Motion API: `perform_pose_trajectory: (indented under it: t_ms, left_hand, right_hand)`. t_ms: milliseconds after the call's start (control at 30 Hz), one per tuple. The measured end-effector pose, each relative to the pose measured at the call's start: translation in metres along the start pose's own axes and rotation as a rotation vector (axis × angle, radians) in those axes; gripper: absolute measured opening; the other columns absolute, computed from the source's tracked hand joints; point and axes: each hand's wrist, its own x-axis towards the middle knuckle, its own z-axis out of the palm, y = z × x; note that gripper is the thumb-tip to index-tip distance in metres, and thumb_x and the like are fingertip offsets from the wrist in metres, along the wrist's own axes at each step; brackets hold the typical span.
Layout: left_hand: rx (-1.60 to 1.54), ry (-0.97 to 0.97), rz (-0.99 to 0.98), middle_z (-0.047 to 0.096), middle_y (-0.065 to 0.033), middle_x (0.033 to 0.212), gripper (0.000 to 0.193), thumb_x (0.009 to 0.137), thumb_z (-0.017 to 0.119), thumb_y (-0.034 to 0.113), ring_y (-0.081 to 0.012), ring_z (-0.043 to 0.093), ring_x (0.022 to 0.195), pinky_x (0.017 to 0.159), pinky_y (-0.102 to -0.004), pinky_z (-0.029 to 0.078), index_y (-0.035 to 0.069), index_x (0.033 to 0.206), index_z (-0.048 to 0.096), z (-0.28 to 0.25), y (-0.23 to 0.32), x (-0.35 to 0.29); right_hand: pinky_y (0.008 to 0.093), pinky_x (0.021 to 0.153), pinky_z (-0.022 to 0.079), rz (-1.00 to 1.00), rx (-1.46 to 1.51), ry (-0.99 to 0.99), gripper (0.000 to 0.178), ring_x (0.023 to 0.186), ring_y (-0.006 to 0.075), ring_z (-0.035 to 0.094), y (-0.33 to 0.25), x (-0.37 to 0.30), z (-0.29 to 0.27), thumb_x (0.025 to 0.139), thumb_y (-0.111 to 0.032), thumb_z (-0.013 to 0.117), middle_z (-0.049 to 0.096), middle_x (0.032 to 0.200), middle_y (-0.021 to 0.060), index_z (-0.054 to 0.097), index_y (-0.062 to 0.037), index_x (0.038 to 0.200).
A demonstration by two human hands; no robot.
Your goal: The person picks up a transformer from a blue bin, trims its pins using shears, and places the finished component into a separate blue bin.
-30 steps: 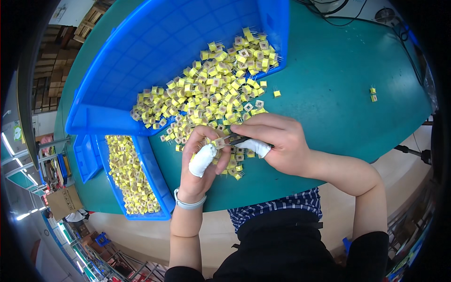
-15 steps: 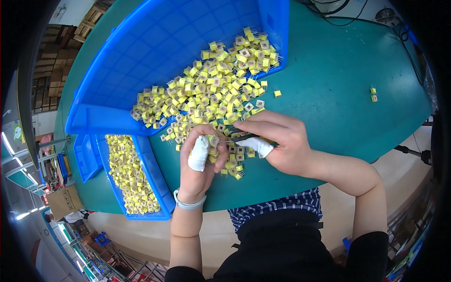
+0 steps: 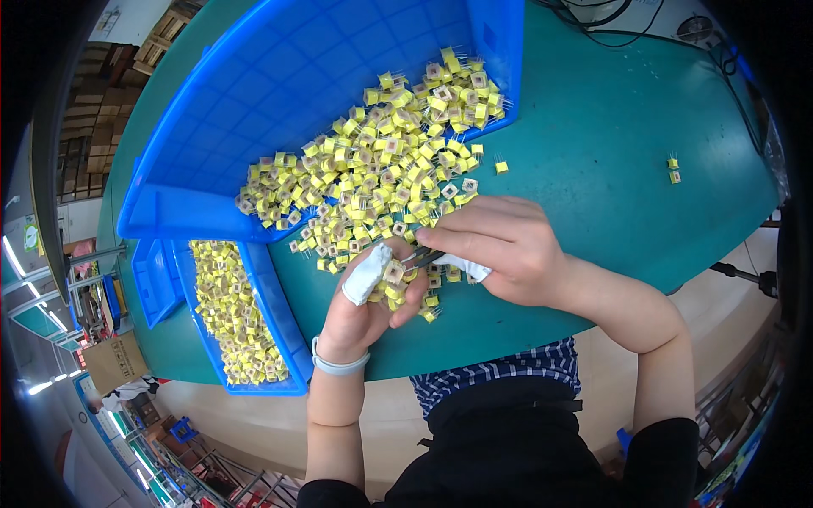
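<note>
My left hand (image 3: 351, 317), its thumb wrapped in a white finger cover (image 3: 367, 275), pinches a small yellow wire-pinned component (image 3: 394, 271). More yellow pieces show between its curled fingers. From the right, my right hand (image 3: 521, 258) grips dark, slim tweezers (image 3: 429, 256) whose tips reach the pins of that component. White covering also shows on the right thumb. Just beyond both hands spreads a heap of the same yellow components (image 3: 373, 182), spilling out of a large tilted blue bin (image 3: 279, 93) onto the green table (image 3: 593, 169).
A smaller blue bin (image 3: 292, 351) full of yellow components stands at the left, beside another blue tray (image 3: 157, 288). One loose component (image 3: 501, 167) lies right of the heap, two more (image 3: 674, 169) far right. Cables (image 3: 627, 38) run along the back right edge.
The left hand has turned slightly, its thumb tilting rightward, and the held component now shows its square face. The tweezers have shifted a little left and their angle has changed.
</note>
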Motion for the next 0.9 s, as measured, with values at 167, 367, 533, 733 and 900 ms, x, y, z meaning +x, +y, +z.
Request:
perform_pose_trajectory:
  t_ms: [167,367,533,733,900]
  left_hand:
    - [0.025,-0.007,-0.043,0.055,-0.0098,0.077,0.046,0.105,0.042,0.045,-0.0100,0.043,0.048,0.044,-0.0214,0.033,0.004,0.123,0.051,-0.0026,-0.0010,0.0000]
    - [0.117,-0.046,-0.080,0.052,-0.0083,0.076,0.055,0.104,0.040,0.048,-0.0078,0.041,0.048,0.041,-0.0195,0.032,0.001,0.131,0.046,-0.0036,-0.0003,0.0012]
    - [0.123,-0.072,-0.103,0.052,-0.0084,0.076,0.055,0.104,0.040,0.048,-0.0078,0.040,0.046,0.040,-0.0190,0.032,0.000,0.130,0.047,-0.0033,0.0042,-0.0007]
    - [0.135,-0.040,-0.130,0.051,-0.0083,0.072,0.055,0.104,0.040,0.048,-0.0080,0.038,0.044,0.038,-0.0186,0.031,0.000,0.130,0.047,-0.0022,0.0055,-0.0002]
    - [0.173,-0.009,-0.161,0.052,-0.0087,0.072,0.055,0.105,0.039,0.048,-0.0083,0.038,0.044,0.038,-0.0189,0.031,-0.002,0.128,0.049,-0.0020,0.0078,-0.0007]
  right_hand:
    - [0.0346,0.056,0.051,-0.054,-0.028,0.001,0.038,0.070,0.0239,0.066,0.0008,0.0011,-0.0003,0.068,0.000,0.071,0.070,0.089,0.0094,0.074,-0.0010,0.105]
    - [0.0333,0.054,0.049,-0.081,-0.064,-0.017,0.038,0.069,0.0223,0.066,-0.0007,0.0009,-0.0024,0.067,-0.002,0.071,0.070,0.089,0.0077,0.074,-0.0023,0.105]
    - [0.0328,0.054,0.050,-0.107,-0.091,-0.035,0.037,0.068,0.0220,0.066,-0.0018,0.0023,-0.0041,0.066,-0.003,0.070,0.070,0.089,0.0070,0.075,-0.0038,0.103]
    - [0.0324,0.054,0.051,-0.128,-0.115,-0.036,0.037,0.068,0.0216,0.066,-0.0013,0.0021,-0.0046,0.066,-0.002,0.069,0.070,0.089,0.0070,0.075,-0.0037,0.103]
    - [0.0316,0.054,0.051,-0.153,-0.139,-0.041,0.036,0.068,0.0209,0.065,-0.0021,0.0022,-0.0057,0.066,-0.004,0.070,0.071,0.089,0.0068,0.075,-0.0030,0.102]
